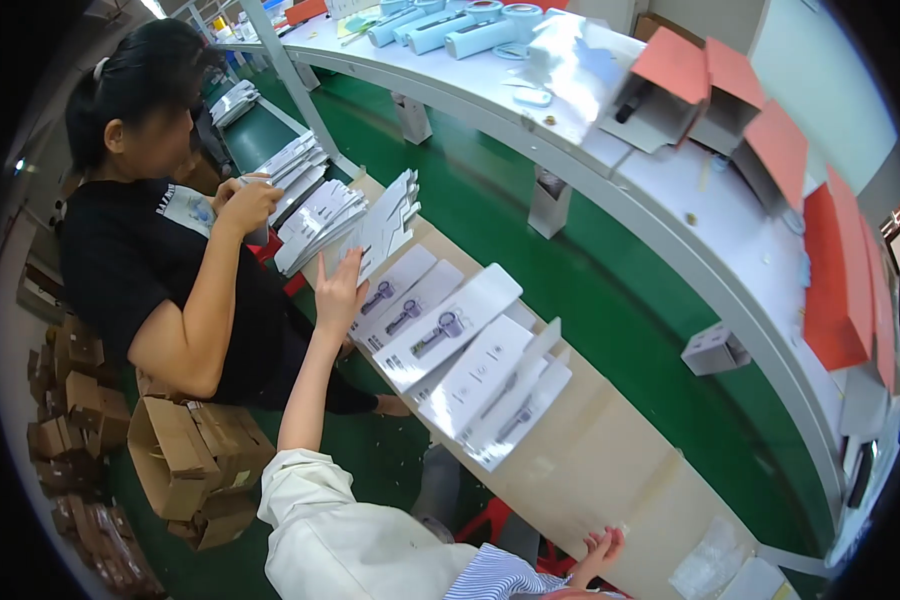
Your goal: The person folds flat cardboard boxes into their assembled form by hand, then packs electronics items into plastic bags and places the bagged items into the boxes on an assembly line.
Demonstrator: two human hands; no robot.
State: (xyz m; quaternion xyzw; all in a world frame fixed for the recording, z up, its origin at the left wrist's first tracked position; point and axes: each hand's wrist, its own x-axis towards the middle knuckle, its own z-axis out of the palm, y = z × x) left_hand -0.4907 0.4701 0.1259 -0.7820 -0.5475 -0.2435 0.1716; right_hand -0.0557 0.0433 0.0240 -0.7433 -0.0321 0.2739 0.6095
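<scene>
My left hand point(340, 293) reaches out with its fingers stretched and apart, touching the near edge of a leaning stack of flat white cartons point(385, 225). Close to it, on the narrow tan bench point(610, 440), lie several white printed boxes point(440, 332) showing a purple handheld device. More white boxes point(515, 410) overlap them on the right. Low in the view, my right hand point(600, 553) rests over the bench's near edge, fingers loosely curled and apart, with nothing visible in them. A clear plastic bag point(708, 560) lies to its right.
A co-worker in a black shirt point(185, 250) stands at the left, hands near further flat cartons point(320, 220). Across the bench, a white shelf point(660, 220) holds light-blue devices point(475, 35) and red-flapped boxes point(670, 85). Brown cartons point(175, 455) stand on the floor at the left.
</scene>
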